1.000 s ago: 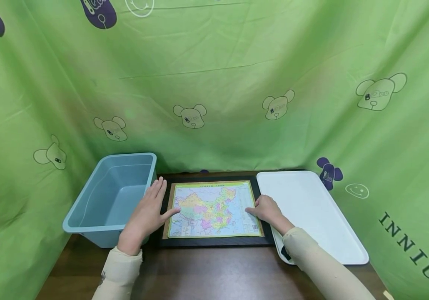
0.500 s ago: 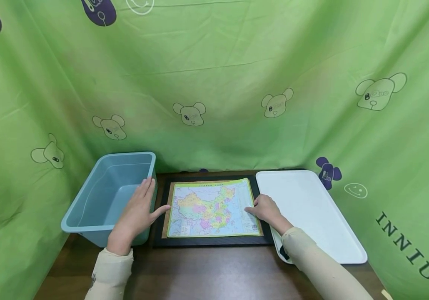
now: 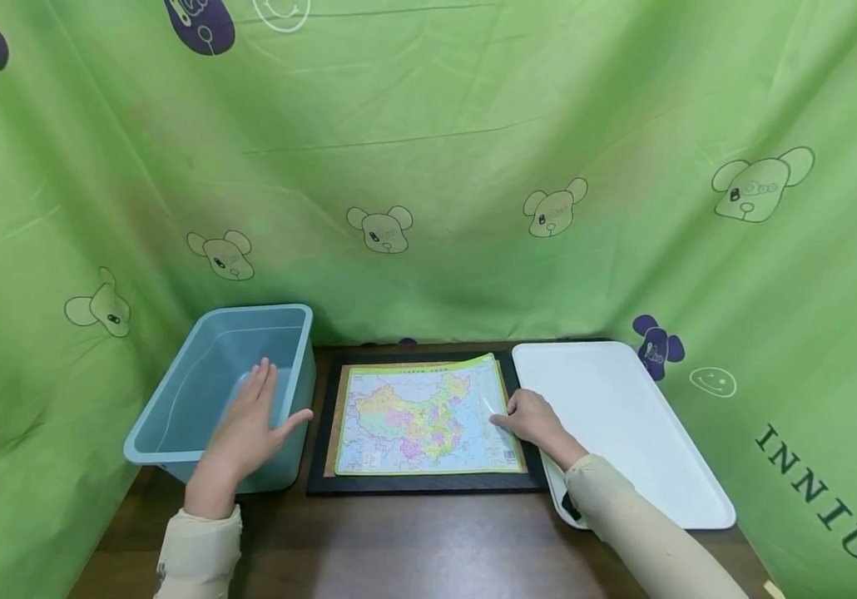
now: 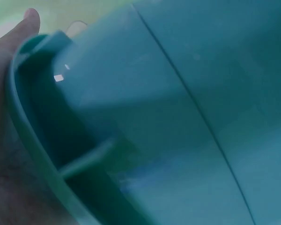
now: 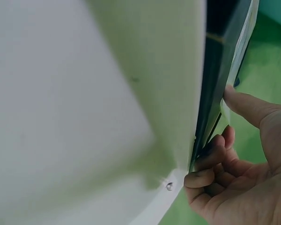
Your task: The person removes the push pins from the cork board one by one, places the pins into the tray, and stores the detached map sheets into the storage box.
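Note:
A sheet printed with a colourful map of China (image 3: 413, 420) lies on a black-framed board (image 3: 428, 485), its brown surface showing along the left side. At the map's right edge my right hand (image 3: 537, 423) pinches the sheet, thumb on top and the other fingers curled beneath. The sheet's far right corner bends up slightly. My left hand (image 3: 241, 433), fingers straight and thumb spread, is over the near right side of a blue plastic tub (image 3: 166, 391). In the left wrist view the tub's rim (image 4: 35, 145) passes close beside that hand; contact is unclear.
On the right a white tray (image 3: 623, 433) lies beside the board, with the right forearm across its near left corner. A brown wooden table (image 3: 413, 541) carries everything. A green patterned cloth (image 3: 428, 283) hangs close behind.
My left hand has moved left, off the map's left edge and over the tub's side. The right hand stays at the map's right edge, where the far corner has lifted slightly.

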{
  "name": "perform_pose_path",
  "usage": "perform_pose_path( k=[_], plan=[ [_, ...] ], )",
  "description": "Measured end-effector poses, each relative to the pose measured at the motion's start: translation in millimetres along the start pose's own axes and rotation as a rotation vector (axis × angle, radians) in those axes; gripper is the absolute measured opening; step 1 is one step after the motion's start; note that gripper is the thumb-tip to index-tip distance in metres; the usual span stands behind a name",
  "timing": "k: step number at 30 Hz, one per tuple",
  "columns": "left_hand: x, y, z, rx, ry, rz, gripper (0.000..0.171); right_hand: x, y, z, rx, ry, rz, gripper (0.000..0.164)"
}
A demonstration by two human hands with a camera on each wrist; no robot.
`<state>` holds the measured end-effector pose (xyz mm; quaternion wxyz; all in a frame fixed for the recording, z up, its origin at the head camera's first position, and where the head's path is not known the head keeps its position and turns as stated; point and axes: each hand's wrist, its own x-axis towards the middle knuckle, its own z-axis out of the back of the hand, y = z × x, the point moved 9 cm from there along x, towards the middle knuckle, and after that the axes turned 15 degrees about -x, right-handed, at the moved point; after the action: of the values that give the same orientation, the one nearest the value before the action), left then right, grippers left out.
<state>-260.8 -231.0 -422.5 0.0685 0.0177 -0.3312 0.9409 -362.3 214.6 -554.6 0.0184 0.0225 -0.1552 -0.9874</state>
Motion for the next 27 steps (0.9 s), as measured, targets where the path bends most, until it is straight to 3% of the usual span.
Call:
perform_pose_path(
  k=[17, 27],
  plan=[
    [-12.9, 32.2, 32.5, -0.034, -0.005, 0.046, 0.109, -1, 5, 4, 0.049, -0.07, 0.13, 0.043],
    [-21.1, 54.2, 45.3, -0.042, -0.011, 0.074, 0.112, -5, 6, 6, 0.076, -0.078, 0.145, 0.044]
  ],
)
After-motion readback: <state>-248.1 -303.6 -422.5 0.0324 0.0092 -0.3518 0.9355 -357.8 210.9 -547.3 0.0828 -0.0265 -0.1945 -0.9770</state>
